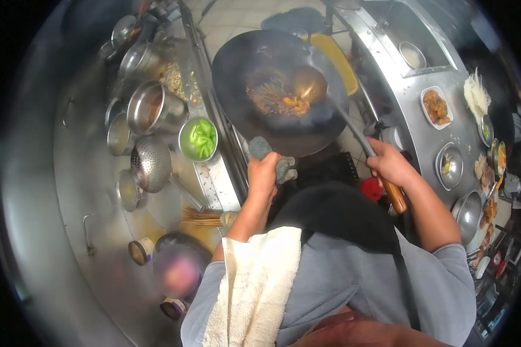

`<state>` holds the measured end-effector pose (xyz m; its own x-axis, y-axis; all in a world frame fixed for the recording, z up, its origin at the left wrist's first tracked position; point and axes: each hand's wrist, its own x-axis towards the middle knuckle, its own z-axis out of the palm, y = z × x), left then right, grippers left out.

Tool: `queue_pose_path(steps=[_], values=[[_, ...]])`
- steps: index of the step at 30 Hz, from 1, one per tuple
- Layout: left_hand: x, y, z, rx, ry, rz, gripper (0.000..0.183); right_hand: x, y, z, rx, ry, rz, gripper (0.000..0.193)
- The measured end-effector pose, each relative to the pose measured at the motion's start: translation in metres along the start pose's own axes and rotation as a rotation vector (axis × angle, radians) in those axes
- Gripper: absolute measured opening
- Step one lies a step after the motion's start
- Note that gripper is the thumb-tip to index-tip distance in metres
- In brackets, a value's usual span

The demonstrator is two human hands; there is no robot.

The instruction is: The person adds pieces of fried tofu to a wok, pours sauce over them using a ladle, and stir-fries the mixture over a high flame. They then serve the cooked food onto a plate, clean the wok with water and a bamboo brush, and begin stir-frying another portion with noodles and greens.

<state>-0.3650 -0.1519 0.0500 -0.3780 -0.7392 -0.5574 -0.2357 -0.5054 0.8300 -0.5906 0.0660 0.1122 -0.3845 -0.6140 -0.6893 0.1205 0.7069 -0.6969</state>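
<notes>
My left hand (pixel 264 175) is closed around a folded grey cloth (pixel 261 149) at the near rim of a large dark wok (pixel 231 75). The cloth hides the part of the wok it grips. My right hand (pixel 389 163) is wrapped around the long handle of a ladle (pixel 353 124), whose wooden end (pixel 395 198) sticks out below my fist. Inside the wok, the ladle's bowl rests beside browned bits and orange-brown food pieces (pixel 296 104). Smoke or steam blurs the wok's interior.
Left of the wok stand a bowl of cut green peppers (pixel 202 139), steel pots (pixel 150 107), a perforated strainer (pixel 151 163) and a bamboo brush (pixel 201 218). On the right steel counter (pixel 405 107) are a dish of fried pieces (pixel 436 107), a metal bowl (pixel 448 166) and white noodle-like strands (pixel 476 95).
</notes>
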Motion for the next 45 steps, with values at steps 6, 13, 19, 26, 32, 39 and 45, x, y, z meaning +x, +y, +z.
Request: queue_pose_path(steps=[6, 13, 19, 26, 32, 39, 45], values=[[0.0, -0.013, -0.011, -0.05, 0.009, -0.04, 0.018, -0.012, -0.018, 0.024, 0.42, -0.363, 0.093, 0.039], [0.006, -0.042, -0.03, -0.243, -0.013, 0.071, 0.02, -0.021, -0.028, 0.04, 0.795, -0.571, 0.139, 0.047], [-0.036, 0.007, -0.045, -0.131, -0.055, -0.205, 0.025, -0.009, -0.031, 0.031, 0.388, -0.262, -0.084, 0.051], [-0.006, -0.024, -0.048, -0.109, -0.032, -0.012, 0.024, 0.003, -0.046, 0.048, -0.032, -0.212, 0.128, 0.049], [-0.003, -0.002, -0.031, 0.029, -0.026, -0.065, 0.029, -0.022, -0.023, 0.046, 0.919, -0.609, 0.119, 0.048], [0.013, -0.003, -0.031, -0.154, -0.094, -0.106, 0.019, -0.066, 0.022, 0.03, 1.251, -0.467, -0.154, 0.053], [-0.003, 0.03, -0.013, -0.058, -0.182, -0.075, 0.024, -0.123, 0.057, -0.017, 1.122, -0.027, -0.402, 0.065]])
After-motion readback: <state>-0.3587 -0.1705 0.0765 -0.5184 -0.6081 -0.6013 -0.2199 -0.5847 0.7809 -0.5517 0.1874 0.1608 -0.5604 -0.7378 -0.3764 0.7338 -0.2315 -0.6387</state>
